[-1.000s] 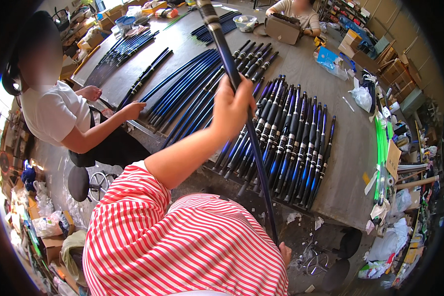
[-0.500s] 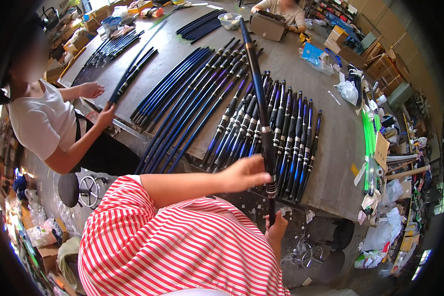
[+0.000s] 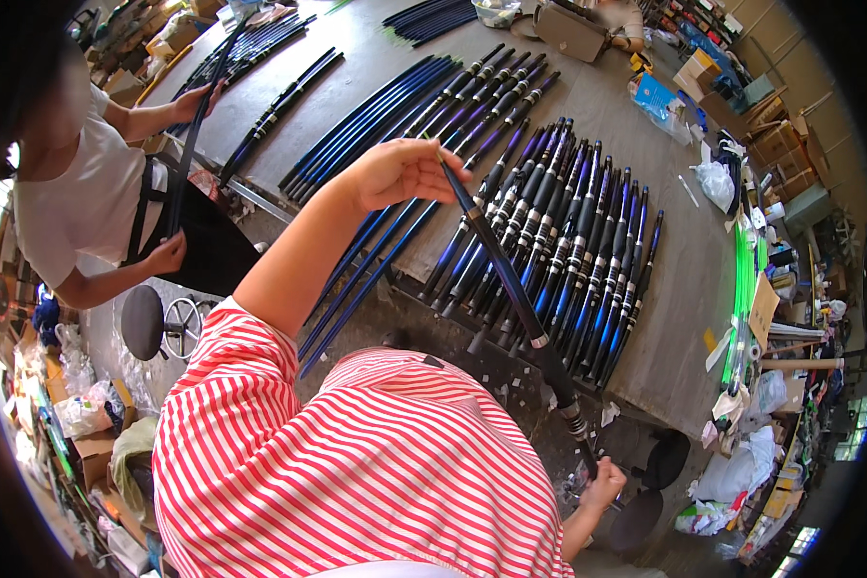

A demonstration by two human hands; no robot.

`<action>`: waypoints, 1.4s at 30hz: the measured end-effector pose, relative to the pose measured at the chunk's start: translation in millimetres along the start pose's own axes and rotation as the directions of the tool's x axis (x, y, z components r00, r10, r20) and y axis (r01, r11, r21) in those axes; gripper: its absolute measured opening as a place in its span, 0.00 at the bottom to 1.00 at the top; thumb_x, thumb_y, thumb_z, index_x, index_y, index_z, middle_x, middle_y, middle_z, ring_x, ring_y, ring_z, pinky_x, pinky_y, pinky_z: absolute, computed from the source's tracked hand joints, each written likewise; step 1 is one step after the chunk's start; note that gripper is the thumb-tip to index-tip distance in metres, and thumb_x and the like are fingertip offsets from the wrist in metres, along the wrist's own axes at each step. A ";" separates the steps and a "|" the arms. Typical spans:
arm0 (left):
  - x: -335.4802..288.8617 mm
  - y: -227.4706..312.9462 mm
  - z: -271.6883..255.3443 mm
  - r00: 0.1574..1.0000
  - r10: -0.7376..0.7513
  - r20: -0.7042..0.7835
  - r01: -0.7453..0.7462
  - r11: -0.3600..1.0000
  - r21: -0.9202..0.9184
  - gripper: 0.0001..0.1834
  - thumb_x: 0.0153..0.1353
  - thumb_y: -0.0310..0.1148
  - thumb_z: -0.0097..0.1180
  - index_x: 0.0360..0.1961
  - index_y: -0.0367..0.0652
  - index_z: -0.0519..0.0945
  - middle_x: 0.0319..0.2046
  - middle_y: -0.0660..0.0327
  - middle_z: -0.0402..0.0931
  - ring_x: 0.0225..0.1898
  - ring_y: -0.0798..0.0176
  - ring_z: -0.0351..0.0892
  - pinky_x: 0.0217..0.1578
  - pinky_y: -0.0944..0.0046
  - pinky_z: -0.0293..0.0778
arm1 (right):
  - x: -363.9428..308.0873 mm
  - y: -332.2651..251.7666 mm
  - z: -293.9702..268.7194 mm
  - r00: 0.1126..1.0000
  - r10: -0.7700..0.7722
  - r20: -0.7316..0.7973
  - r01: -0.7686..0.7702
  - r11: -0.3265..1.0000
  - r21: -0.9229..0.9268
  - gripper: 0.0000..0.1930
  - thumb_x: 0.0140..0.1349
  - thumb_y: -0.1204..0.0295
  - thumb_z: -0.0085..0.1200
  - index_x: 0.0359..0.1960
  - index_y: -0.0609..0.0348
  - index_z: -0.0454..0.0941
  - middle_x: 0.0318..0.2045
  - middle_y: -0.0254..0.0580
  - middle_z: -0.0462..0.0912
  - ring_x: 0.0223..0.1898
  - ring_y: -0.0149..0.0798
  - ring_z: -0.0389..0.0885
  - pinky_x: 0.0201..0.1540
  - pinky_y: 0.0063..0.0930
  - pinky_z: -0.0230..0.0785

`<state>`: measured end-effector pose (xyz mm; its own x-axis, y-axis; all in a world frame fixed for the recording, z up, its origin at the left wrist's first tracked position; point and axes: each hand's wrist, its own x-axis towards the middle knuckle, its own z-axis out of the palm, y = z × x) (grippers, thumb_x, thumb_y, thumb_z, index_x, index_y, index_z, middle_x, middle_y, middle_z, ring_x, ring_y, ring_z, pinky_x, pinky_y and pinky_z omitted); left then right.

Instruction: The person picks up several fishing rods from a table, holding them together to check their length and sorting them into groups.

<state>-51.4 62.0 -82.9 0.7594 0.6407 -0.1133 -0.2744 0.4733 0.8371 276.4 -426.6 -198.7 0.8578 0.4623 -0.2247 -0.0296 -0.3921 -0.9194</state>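
One dark-blue fishing rod [image 3: 512, 289] is slanting through the air in front of the wearer's striped shirt [image 3: 356, 462], its thin end pointing to the upper left and its thicker butt to the lower right, crossing before the tabletop [image 3: 679, 289] rather than lying on it. The right grip [image 3: 602, 485] is clamping the butt end, just below some silver bands [image 3: 574, 422]. The left grip [image 3: 409, 175] is hovering at the thin end, fingers curving beside it; whether they are pinching it or only steadying it, I cannot tell. Beyond, many banded fishing rods [image 3: 576, 231] are lying side by side, with slim blue rods [image 3: 356, 120] fanning out to their left, where a co-worker [image 3: 63, 183] is holding another dark rod [image 3: 188, 154]. The held rod is probably feeling light for its length, most of its weight sitting toward the butt; it is likely being stiff along the thick part and more flexible near the thin end. Its smooth-looking finish is suggesting some slipperiness, and the thin end is looking more fragile, so squeezing there would be risking damage. The black sleeve [image 3: 557, 380] above the bands is offering the surest hold, the thin end calling only for light support.
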 end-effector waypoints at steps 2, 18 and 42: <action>-9.2 -4.0 -12.0 0.981 -0.186 0.057 0.183 0.981 0.060 0.18 0.62 0.33 0.39 0.39 0.26 0.72 0.32 0.43 0.76 0.34 0.51 0.79 0.36 0.59 0.76 | 7.7 -1.4 -19.6 0.984 -0.002 -0.175 0.016 0.997 0.077 0.16 0.56 0.64 0.52 0.14 0.58 0.68 0.11 0.32 0.69 0.06 0.23 0.59 0.07 0.15 0.47; -47.7 -149.6 0.5 0.541 -0.611 0.578 0.672 0.727 0.139 0.22 0.58 0.36 0.48 0.46 0.26 0.69 0.23 0.61 0.72 0.23 0.72 0.67 0.23 0.75 0.63 | 63.4 -118.7 -86.1 0.973 -0.176 -0.147 0.228 0.691 0.685 0.23 0.61 0.64 0.43 0.53 0.69 0.59 0.51 0.49 0.66 0.48 0.34 0.70 0.39 0.17 0.69; -45.1 -139.2 95.2 0.657 -0.415 0.630 0.694 0.660 -0.289 0.18 0.61 0.36 0.43 0.49 0.35 0.67 0.23 0.61 0.68 0.09 0.80 0.49 0.07 0.81 0.44 | -14.3 -169.6 216.0 0.632 -0.424 0.649 -0.004 0.836 0.549 0.19 0.48 0.84 0.55 0.39 0.62 0.60 0.34 0.52 0.77 0.38 0.40 0.77 0.43 0.29 0.70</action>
<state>8.7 -90.3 -143.3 0.9840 -0.1563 -0.0850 0.1755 0.9314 0.3189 158.3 -194.9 -109.3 0.2212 0.9745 0.0383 -0.3099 0.1075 -0.9447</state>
